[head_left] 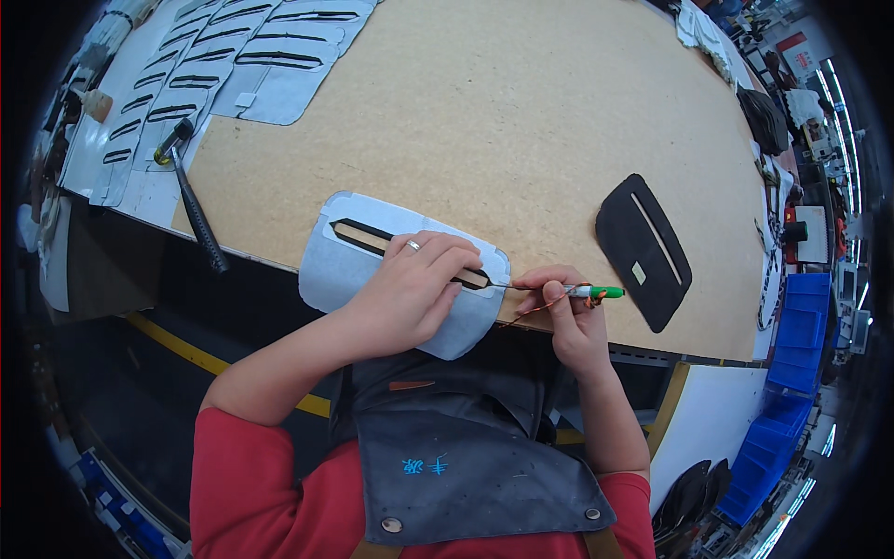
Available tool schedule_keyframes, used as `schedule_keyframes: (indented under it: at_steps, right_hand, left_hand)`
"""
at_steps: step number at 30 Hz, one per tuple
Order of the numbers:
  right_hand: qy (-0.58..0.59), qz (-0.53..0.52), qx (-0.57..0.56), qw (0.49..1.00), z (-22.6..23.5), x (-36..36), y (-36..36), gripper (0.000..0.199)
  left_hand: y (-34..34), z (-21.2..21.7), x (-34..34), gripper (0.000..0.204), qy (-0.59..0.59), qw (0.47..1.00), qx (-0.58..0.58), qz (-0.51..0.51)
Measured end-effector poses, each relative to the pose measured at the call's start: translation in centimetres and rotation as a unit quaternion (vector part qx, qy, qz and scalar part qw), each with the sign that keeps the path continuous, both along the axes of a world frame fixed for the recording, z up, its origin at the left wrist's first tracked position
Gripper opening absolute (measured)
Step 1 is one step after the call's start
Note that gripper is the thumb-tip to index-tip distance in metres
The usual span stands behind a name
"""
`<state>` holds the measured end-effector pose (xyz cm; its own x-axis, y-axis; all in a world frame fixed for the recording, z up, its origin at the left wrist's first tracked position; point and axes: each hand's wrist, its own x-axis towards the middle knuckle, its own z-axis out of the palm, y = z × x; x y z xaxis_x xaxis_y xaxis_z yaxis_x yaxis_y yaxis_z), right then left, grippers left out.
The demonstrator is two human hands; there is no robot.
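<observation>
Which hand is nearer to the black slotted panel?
Right. The right hand is just left of the black slotted panel, holding a green-ended pen-like tool; the left hand is farther left, resting on the white slotted panel.

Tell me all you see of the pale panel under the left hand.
The panel is flat, grey-white and rounded at the corners, perhaps fabric. Its long, black-edged slot has pointed ends and shows tan board through it. It slants toward the lower right, its near side overhanging the board's edge. The left hand rests across it, partly covering the slot; a tool in the right hand reaches its right end; tip contact is unclear.
</observation>
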<state>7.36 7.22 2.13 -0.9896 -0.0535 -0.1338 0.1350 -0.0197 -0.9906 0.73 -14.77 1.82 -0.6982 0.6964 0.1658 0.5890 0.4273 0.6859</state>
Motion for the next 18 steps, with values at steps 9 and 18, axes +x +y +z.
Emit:
schedule_keyframes:
  at_steps: [9,18]
  right_hand:
    - [-0.031,0.026,0.014,0.999,0.0,-1.4,-0.1,0.018]
    - [-0.046,0.114,0.06,0.991,1.6,-3.7,0.4,0.009]
  left_hand:
    - [-0.7,-0.1,-0.6,0.025,0.109,0.989,-0.025,-0.1]
    - [-0.4,-0.7,-0.5,0.025,0.162,0.98,-0.053,-0.107]
